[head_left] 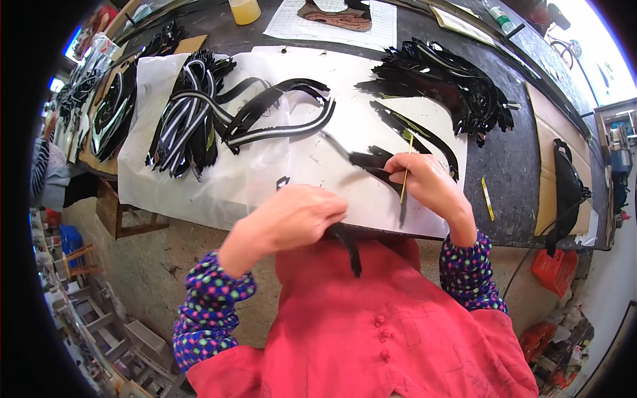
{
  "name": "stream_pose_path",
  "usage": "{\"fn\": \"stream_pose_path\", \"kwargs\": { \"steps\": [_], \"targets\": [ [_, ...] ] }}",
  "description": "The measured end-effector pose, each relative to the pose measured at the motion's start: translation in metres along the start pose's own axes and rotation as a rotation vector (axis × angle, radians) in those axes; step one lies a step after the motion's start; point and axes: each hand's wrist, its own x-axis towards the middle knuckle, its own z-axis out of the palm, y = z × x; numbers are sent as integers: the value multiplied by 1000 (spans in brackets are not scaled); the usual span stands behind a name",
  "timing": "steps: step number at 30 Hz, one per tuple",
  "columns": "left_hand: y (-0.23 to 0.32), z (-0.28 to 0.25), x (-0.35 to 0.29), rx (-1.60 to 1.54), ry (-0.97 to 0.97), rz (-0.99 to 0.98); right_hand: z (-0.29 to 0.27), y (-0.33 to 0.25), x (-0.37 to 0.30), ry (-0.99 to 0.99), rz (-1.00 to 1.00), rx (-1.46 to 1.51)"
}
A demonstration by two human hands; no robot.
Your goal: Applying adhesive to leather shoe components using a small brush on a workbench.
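**Black curved strip held at the table edge, brush applied**

Black curved strip lies on the white sheet at the near edge of the dark worktable, between the two hands. Its long axis runs roughly from upper right to lower left: the upper end sits under the right hand, and the lower end hangs past the table edge and over the red garment, pointing down toward the person. The middle portion is covered by the left hand, so whether the upper and lower parts are one continuous piece cannot be confirmed.

Left hand: fingers curled, back of hand facing the camera, pressing down on the strip. The grip itself is hidden beneath the hand.

Right hand: fingers pinched closed around a thin yellow-handled brush. The brush stands nearly upright, slightly tilted, with its lower end at the strip. The tip is dark and hard to make out against the sheet.

Surroundings:
- A pile of black-and-white striped strips lies on the left part of the sheet.
- A heap of black strips lies at upper right, well apart from the hands.
- A yellow stick lies on the bare table, right of the right wrist.
- A black bag hangs at the right table edge; fisheye bending distorts its shape.
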Motion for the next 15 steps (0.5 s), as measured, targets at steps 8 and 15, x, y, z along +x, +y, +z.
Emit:
{"fn": "stream_pose_path", "kwargs": {
  "steps": [8, 15],
  "targets": [
    [-10, 73, 31, 399, 298, 147, 8, -4, -21, 25, -202, -321],
    [-10, 78, 43, 384, 333, -12, -6, 22, -45, 471, -99, -500]
  ]
}}
